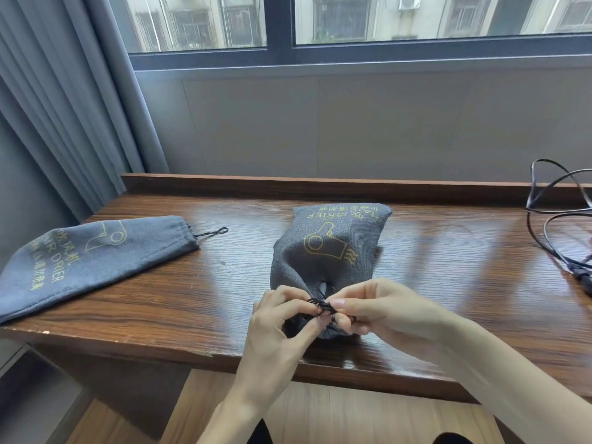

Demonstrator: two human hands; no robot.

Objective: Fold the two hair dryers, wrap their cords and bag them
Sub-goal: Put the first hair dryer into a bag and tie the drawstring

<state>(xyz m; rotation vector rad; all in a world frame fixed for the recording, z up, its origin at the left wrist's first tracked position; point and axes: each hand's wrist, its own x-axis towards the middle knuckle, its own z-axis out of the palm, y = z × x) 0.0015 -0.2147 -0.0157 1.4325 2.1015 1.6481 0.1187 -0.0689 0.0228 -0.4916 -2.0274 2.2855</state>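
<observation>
A full grey drawstring bag [323,251], printed with a yellow hair-dryer outline, lies at the middle of the wooden bench [192,290], its gathered mouth pointing to 6 o'clock, near the front edge. At that mouth the black drawstring [320,306] is bunched between both hands. The left hand [282,325] has its fingers curled and pinches the cord from 9 o'clock; the right hand [378,310] pinches it between thumb and fingertips from 3 o'clock. The two hands nearly touch over the knot.

At 9 o'clock from the full bag, well apart, a second grey bag [89,254] lies flat and limp, its own black cord loop [214,233] trailing from its mouth toward the full bag. At 3 o'clock, by the bench's right end, a loose black power cord [551,219] coils, running out of the view.
</observation>
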